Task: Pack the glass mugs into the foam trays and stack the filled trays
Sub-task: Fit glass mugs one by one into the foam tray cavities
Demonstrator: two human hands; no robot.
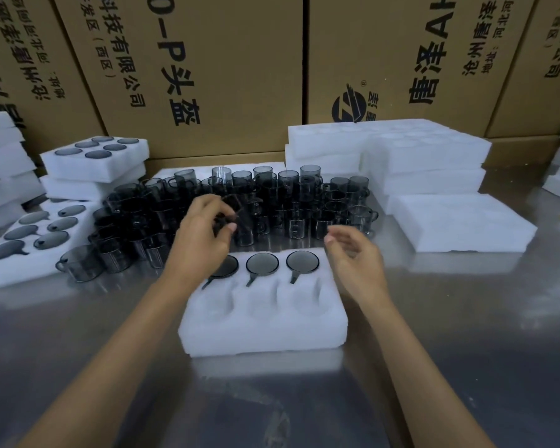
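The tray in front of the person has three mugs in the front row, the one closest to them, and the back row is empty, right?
Not quite. The head view shows the tray holding three mugs, but they sit in the back row, away from the person. The front row, closest to them, is the empty one.

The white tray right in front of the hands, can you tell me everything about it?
The tray is a thick white block that looks like soft foam, lying flat on the shiny table. It has six round pockets in two rows. The far row holds three dark glass mugs, their handles in little slots pointing toward the person. The near three pockets are empty. The left forearm crosses over its far left corner; neither hand clearly touches it.
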